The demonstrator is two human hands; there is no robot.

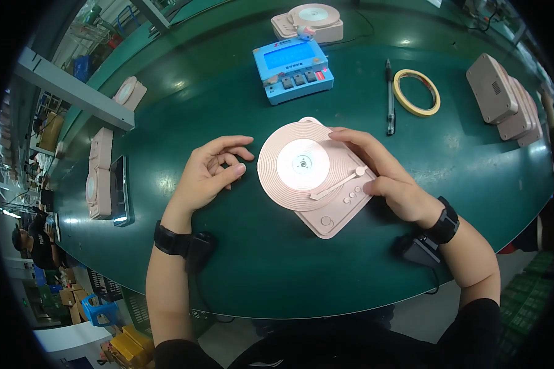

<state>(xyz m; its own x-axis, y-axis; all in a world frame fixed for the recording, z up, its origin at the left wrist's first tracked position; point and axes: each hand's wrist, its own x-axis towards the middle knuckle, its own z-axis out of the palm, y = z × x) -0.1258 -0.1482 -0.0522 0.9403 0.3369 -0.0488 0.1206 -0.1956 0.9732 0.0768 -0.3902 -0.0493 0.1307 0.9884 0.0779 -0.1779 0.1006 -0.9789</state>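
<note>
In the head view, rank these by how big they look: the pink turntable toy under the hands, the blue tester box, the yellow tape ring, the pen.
1. Pink turntable toy, held by the right hand
2. Blue tester box
3. Yellow tape ring and pen: too alike to rank. The ring is wider, the pen longer. The toy also lies nearest the camera.

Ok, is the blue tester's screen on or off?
On: the blue tester shows a bright, pale-blue lit screen facing up on the green table.

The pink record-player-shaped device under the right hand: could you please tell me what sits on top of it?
On the pink device lie a ridged pink disc, a slim tonearm and small buttons. The right hand covers its right edge.
</note>
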